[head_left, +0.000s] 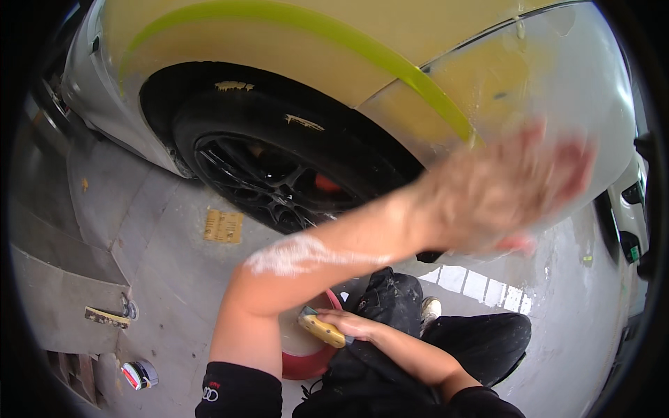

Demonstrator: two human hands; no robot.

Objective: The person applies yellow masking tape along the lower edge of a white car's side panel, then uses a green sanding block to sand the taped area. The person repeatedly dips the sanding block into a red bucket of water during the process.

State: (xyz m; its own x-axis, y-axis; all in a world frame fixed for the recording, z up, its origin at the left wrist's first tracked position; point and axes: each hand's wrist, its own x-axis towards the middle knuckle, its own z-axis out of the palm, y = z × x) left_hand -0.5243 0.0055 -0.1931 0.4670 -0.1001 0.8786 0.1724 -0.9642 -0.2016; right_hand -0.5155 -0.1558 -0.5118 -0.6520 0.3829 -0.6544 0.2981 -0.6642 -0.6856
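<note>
My left arm crosses over to the right, its forearm smeared with white residue. My left hand [498,188] is blurred by motion in front of the car's bumper corner [557,90]; its fingers look spread, and I make out nothing in it. Lower down, my right hand [346,322] is closed round a yellow sanding block [324,330] with grey ends. The block is held over a red bucket [306,366] containing cloudy liquid. Above the wheel, a bright yellow-green curved band [293,19] runs along the yellowish, wet-looking body panel [209,42].
The black wheel [279,188] stands in its arch ahead of me. A brown sheet of sandpaper [223,226] lies on the grey floor by the tyre. Farther left are a long narrow block [106,318] and a small can [140,375]. My black-clad knee [481,341] is at right.
</note>
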